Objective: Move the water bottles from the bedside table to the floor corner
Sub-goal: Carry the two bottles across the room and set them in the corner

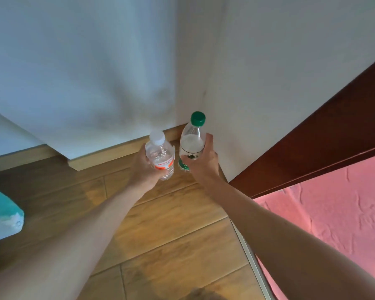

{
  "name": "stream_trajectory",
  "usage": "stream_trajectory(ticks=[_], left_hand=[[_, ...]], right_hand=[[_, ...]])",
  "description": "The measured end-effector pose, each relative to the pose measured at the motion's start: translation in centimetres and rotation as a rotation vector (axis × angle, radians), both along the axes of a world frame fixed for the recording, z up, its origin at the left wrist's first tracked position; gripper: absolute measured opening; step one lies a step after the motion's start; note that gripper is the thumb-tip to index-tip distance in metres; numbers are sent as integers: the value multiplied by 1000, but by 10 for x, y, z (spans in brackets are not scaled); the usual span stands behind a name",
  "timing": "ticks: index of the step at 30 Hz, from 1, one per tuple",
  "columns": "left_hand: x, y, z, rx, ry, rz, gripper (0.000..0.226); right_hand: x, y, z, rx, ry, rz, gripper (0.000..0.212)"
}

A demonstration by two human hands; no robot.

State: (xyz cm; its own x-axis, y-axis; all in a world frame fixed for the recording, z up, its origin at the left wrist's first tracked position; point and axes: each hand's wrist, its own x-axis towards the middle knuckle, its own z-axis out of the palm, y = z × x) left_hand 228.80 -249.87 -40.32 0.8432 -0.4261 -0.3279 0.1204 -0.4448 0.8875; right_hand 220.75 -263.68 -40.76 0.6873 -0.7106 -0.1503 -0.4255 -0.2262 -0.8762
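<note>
My left hand (143,167) grips a clear water bottle with a white cap and a red-and-white label (159,155). Beside it, my right hand (204,161) grips a taller clear bottle with a green cap and a green label (192,144). Both bottles are held upright side by side, above the wooden floor (171,224), just in front of the corner where two white walls meet (178,83). Whether their bases touch the floor is hidden by my hands.
A wooden skirting board (117,151) runs along the wall's foot. A dark red wooden door or frame (323,131) slants in at the right, with pink textured flooring (333,213) beyond it. A teal and white object (2,215) lies at the left edge.
</note>
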Motion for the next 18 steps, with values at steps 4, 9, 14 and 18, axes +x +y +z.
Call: stream_trajectory(ticks=[4,9,14,18], left_hand=[[7,-14,-30,-17,27,-34,79],[19,-31,-63,13,32,-20,85],[27,-41,-89,26,36,29,85],[32,-47,-102,7,43,27,84]], right_hand=[[6,-11,-29,-2,-29,18,74],[11,-25,-59,-2,-35,-9,75],[18,-38,-80,3,-58,-46,70],[26,-42,-89,2,-74,-36,75]])
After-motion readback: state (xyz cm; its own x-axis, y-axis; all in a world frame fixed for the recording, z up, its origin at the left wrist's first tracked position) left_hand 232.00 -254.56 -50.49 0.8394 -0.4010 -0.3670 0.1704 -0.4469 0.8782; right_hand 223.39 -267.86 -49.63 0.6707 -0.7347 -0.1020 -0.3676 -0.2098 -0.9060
